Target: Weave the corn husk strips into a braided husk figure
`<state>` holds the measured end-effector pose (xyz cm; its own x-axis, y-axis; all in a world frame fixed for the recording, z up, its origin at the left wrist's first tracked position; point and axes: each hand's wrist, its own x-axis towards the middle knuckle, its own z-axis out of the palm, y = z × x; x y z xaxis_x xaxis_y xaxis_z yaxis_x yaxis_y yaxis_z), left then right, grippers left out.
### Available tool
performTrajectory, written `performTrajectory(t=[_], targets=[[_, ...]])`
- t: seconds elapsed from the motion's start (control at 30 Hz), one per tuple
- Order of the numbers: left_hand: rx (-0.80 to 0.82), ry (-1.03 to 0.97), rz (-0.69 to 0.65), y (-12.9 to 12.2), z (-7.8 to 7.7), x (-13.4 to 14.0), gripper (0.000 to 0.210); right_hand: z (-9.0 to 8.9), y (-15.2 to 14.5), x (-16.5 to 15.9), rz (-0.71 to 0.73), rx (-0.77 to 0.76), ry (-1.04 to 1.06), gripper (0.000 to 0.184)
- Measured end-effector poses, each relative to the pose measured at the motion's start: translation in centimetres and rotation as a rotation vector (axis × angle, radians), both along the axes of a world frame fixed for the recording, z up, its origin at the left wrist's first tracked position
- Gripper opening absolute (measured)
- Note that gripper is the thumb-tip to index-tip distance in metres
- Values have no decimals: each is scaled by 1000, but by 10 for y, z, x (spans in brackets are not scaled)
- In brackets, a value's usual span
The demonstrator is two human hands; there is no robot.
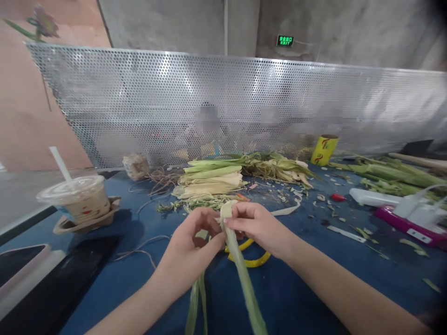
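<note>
Both my hands meet over the middle of the blue table. My right hand (260, 228) pinches a long, pale green corn husk strip (242, 274) near its folded top, and the strip hangs down toward me. My left hand (193, 249) is closed with thumb and fingers at the same fold; thinner green strips (197, 298) dangle below it. Some of what the left fingers grip is hidden behind them. Just beyond the hands lies a yellow ring-shaped band (256, 263), partly covered. Flat stacked corn husks (211, 181) lie farther back.
A lidded drink cup (85, 200) stands in a cardboard holder at left, near dark-screened devices (66, 279). Twine (162, 179), loose husks (279, 170) and a yellow roll (324, 150) line the back. Right are a purple power strip (407, 225), stalks and scraps. A perforated metal screen (139, 97) stands behind.
</note>
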<state>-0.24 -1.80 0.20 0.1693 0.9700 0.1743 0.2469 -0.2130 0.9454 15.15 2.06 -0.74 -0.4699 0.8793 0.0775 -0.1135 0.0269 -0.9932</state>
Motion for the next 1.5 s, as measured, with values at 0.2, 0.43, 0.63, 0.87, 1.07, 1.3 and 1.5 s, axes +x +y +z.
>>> performTrajectory(t=[0.2,0.43,0.63,0.87,1.07,1.3,1.5], targets=[[88,-11,85,3,5,-3,20,5,-6,-1,39,16,-121,33],[52,-123,209,5,1,-4,13,5,-8,-2,42,-20,-130,31],[-102,-301,175,7,-4,-5,16,-4,-7,0,57,14,-121,31],[-71,-274,220,6,0,-4,15,8,-14,0,60,39,-137,35],[147,-90,242,3,2,0,10,11,-13,0,-50,173,-196,23],[380,458,137,28,-5,-14,39,8,7,17,-256,215,-138,27],[339,727,105,42,-22,-18,12,2,21,23,-239,-3,34,30]])
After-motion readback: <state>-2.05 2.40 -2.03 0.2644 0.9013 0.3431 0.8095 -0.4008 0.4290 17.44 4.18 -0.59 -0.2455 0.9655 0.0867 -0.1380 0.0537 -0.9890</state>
